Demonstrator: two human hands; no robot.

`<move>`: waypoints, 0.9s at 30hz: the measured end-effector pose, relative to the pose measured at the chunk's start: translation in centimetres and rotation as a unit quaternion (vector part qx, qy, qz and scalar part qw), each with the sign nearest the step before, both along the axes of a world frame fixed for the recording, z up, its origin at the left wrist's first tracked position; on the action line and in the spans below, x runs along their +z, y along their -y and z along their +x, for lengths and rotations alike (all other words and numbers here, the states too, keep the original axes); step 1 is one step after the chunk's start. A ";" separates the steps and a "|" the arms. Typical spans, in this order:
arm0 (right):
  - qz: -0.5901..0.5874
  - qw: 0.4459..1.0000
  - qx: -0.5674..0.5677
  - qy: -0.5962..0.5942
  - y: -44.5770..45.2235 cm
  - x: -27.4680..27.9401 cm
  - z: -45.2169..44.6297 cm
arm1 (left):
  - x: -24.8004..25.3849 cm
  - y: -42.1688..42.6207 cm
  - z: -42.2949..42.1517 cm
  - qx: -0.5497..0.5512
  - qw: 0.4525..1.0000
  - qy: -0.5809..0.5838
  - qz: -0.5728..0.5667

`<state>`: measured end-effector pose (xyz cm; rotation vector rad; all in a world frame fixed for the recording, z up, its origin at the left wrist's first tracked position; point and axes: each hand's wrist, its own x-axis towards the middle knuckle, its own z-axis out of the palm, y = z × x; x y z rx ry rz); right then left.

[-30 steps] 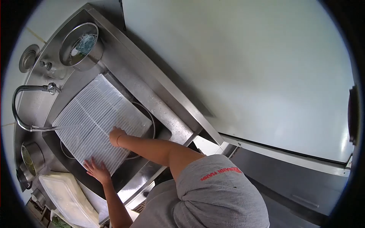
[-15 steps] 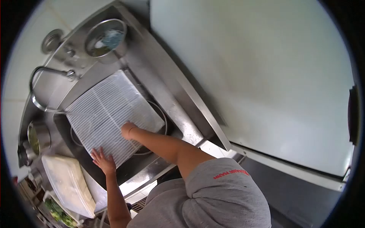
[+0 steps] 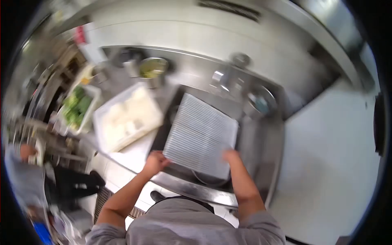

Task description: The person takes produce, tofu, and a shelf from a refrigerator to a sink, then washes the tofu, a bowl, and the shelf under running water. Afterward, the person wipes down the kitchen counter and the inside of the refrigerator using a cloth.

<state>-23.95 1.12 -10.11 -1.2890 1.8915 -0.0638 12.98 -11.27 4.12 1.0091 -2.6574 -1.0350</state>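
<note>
A pale slatted panel (image 3: 200,136) lies tilted across the sink basin, its thin parallel ribs facing up. At its near left corner, my left hand (image 3: 156,163) has its fingers curled round the edge. My right hand (image 3: 231,156) is at the panel's right side, blurred but rounded and closed. Whatever its fingers hold is hidden. Below the panel, part of a round rim (image 3: 208,178) shows in the basin (image 3: 190,176).
Left of the sink stand a lidded plastic tub (image 3: 128,116), a white crate (image 3: 96,98) of green vegetables (image 3: 76,107) and a metal pot (image 3: 153,69). Another metal pot (image 3: 261,101) sits at the back right. A co-worker (image 3: 28,175) stands far left. A pale door-like surface (image 3: 330,175) is at right.
The view has swung round, bringing the co-worker into sight. My left hand has gone from spread fingers on the ribs to the panel's corner; my right hand has moved to its right side.
</note>
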 end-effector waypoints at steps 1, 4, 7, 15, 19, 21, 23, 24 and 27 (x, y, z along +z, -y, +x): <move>-0.010 0.991 0.108 -0.076 -1.1 0.6 1.7 | 2.1 -0.7 4.7 0.051 0.997 -0.029 0.043; -0.130 0.890 -0.303 0.315 0.7 9.1 11.3 | 4.5 -2.1 14.6 0.079 0.996 -0.029 0.017; -0.304 0.948 -0.074 0.058 6.8 8.9 19.1 | 3.8 -4.3 26.6 0.196 0.981 0.002 0.008; -0.393 0.879 0.092 0.254 16.7 17.6 52.3 | -4.0 -20.0 54.4 0.549 0.825 0.110 0.071; -0.324 0.884 0.264 0.211 18.1 13.5 64.2 | -4.9 -28.8 60.7 0.645 0.755 0.062 0.098; -0.234 0.891 0.341 0.188 17.6 10.8 68.8 | -5.2 -32.1 62.8 0.737 0.665 0.022 0.120; -0.165 0.869 0.432 0.173 17.7 7.1 71.7 | -7.7 -34.5 64.2 0.788 0.604 -0.005 0.122; -0.143 0.848 0.487 0.154 18.2 4.7 72.6 | -9.6 -35.7 64.7 0.820 0.559 -0.025 0.124; 0.063 0.820 0.562 0.086 20.0 0.4 75.1 | -17.7 -40.0 65.7 0.760 0.583 0.119 0.261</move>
